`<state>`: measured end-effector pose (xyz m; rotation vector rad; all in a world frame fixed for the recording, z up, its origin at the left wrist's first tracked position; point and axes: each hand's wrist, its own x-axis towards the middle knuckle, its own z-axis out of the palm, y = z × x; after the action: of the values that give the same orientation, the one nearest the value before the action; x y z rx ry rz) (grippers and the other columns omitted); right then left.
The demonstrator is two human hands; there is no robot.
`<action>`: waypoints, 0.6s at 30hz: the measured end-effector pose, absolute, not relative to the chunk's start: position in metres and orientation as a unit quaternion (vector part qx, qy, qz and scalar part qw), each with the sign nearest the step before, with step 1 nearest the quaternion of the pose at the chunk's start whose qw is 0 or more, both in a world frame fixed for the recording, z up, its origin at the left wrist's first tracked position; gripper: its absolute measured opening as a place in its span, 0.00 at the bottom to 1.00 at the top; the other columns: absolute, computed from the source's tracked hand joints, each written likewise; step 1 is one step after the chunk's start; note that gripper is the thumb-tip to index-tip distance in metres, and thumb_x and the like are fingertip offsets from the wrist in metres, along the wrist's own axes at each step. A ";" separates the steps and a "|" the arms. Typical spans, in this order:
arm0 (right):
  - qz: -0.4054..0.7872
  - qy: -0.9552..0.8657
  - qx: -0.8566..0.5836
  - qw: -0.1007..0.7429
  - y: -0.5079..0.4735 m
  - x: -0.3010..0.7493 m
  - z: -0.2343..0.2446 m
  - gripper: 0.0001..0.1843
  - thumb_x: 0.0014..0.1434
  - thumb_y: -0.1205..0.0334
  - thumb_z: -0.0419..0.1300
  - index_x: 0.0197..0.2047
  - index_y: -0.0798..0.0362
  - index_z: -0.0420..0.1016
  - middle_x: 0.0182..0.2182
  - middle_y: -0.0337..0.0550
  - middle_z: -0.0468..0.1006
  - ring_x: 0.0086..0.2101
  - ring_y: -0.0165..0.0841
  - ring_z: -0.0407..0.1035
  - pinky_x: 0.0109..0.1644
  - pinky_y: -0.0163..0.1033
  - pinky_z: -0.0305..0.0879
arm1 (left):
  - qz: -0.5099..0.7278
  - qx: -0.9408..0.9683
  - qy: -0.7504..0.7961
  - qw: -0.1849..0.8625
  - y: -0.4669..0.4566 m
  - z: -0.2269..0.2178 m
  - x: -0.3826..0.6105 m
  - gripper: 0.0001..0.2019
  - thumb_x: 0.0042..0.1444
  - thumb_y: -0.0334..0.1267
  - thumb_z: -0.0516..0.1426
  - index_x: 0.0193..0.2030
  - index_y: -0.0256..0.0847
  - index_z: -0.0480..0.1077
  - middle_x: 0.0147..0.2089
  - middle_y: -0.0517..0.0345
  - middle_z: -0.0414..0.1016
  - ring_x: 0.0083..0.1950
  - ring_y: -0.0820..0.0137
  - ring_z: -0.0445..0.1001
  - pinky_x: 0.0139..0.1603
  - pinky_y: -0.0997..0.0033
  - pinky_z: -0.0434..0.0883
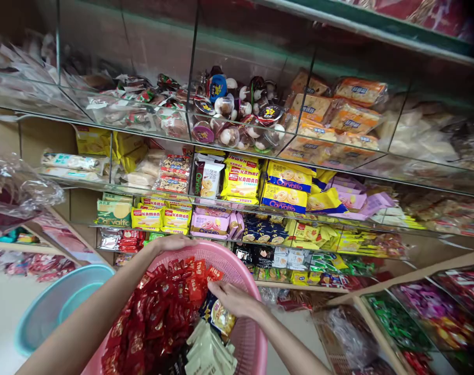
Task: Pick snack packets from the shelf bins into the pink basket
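A pink plastic basket [242, 271] sits in front of me, filled with red snack packets [159, 312], pale cream packets [208, 354] and a dark blue and yellow packet [221, 316]. My left hand [170, 242] grips the basket's far rim, fingers wrapped over the edge. My right hand [233, 298] reaches into the basket, fingers closed in a pinch at the red packets, resting above the blue and yellow packet.
Glass shelves [260, 151] ahead hold yellow biscuit packs [242, 182], Carvalio packs [286, 195], jelly cups [229, 112] and wrapped cakes [338, 112]. A light blue tub [49, 307] stands lower left. Bins of candy [436, 312] lie lower right.
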<state>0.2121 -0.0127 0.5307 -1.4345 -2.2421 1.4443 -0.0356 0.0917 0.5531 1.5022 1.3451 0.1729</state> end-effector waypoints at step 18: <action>0.493 -0.724 -0.482 -0.011 -0.010 0.254 0.522 0.47 0.55 0.31 0.35 0.63 0.61 0.53 0.61 0.58 0.57 0.60 0.44 0.53 0.60 0.47 0.51 | 0.078 0.563 0.579 0.585 0.087 0.539 -0.012 0.28 0.44 0.62 0.55 0.35 0.36 0.76 0.33 0.50 0.78 0.30 0.65 0.73 0.33 0.70 0.69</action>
<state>0.2541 -0.0102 0.5220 -1.5248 -2.2905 1.5600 -0.0125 0.0871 0.5392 1.3137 1.3506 0.1824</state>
